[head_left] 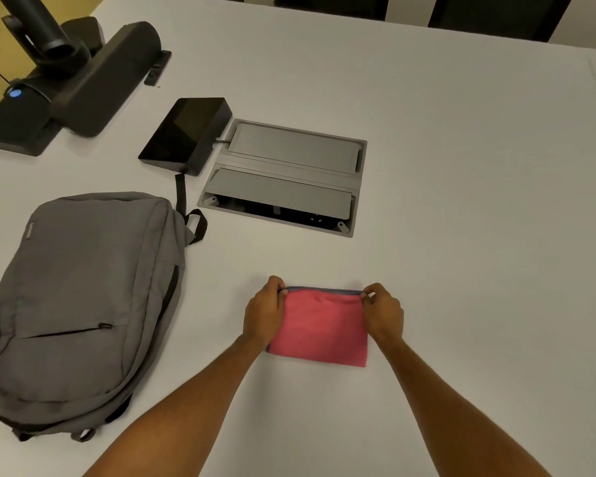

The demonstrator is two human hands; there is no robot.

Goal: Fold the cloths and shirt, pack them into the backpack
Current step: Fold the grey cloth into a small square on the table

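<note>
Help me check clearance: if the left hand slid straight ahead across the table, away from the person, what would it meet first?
Probably the grey cable box set into the table, though its lids may sit flush. The left hand, pinching the pink cloth, has bare tabletop ahead until there. The backpack lies off to the left.

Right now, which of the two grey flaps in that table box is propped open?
The nearer flap, on the person's side: its front edge is lifted, exposing a dark cavity. The farther flap lies flat and closed.

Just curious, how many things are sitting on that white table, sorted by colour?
Pink: 1, the folded pink cloth
Grey: 2, the grey fabric backpack and the grey metal cable hatch
Black: 2, the black flat-screen tablet and the black camera bar
Total: 5
</note>
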